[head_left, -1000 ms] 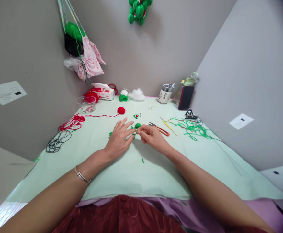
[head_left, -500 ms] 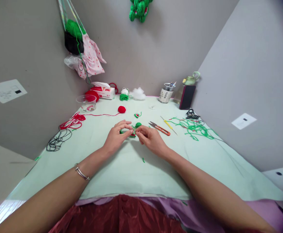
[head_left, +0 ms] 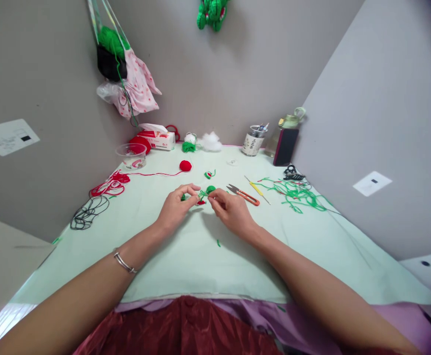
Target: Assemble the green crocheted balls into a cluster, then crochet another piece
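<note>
Between the hands, a small piece of fuzzy green and red yarn lies over the matt, smooth pale-green cloth covering the bench, just right of them are snips with dull metal blades and glossy orange plastic handles, and a shiny metal bangle rings the left wrist.

From my remote seat, both forearms stretch forward and converge. My left hand curls, fingertips pinched together (a bangle sits on that wrist). My right hand mirrors it, thumb and forefinger closed, nearly touching the left.
</note>
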`<state>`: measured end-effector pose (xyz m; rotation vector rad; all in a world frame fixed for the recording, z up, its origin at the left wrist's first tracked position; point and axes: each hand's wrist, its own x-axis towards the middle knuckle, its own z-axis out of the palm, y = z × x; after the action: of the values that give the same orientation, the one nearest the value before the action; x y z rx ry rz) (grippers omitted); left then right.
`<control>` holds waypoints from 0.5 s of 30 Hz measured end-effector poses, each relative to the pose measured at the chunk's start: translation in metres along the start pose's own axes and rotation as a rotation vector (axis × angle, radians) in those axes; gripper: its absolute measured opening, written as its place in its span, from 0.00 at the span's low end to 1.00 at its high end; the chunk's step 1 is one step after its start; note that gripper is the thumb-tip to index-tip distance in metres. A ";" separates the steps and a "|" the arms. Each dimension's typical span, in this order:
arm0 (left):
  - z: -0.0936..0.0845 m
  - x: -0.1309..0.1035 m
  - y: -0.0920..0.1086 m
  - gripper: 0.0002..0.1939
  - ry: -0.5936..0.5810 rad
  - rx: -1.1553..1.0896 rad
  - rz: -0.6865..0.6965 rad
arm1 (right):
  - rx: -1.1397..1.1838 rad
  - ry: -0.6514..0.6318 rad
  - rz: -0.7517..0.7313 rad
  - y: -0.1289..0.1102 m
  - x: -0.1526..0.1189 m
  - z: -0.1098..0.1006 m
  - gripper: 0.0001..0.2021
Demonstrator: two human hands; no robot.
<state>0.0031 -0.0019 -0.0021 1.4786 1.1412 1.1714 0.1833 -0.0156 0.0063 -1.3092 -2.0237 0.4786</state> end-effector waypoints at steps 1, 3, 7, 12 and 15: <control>0.000 0.000 0.001 0.05 0.009 -0.009 -0.002 | 0.023 -0.002 0.019 0.001 0.001 -0.001 0.07; -0.001 -0.001 0.003 0.06 0.003 -0.053 -0.005 | 0.088 -0.021 0.049 0.002 0.002 -0.002 0.07; -0.001 -0.004 0.007 0.06 -0.075 -0.205 -0.012 | 0.238 -0.057 0.089 0.002 0.005 -0.005 0.08; -0.001 -0.005 0.008 0.06 -0.134 -0.307 -0.040 | 0.357 -0.070 0.131 -0.002 0.006 -0.008 0.08; -0.002 -0.005 0.009 0.06 -0.135 -0.343 -0.046 | 0.408 -0.055 0.143 -0.002 0.008 -0.010 0.08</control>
<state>0.0018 -0.0082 0.0057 1.2411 0.8304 1.1515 0.1868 -0.0101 0.0169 -1.1971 -1.7590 0.9479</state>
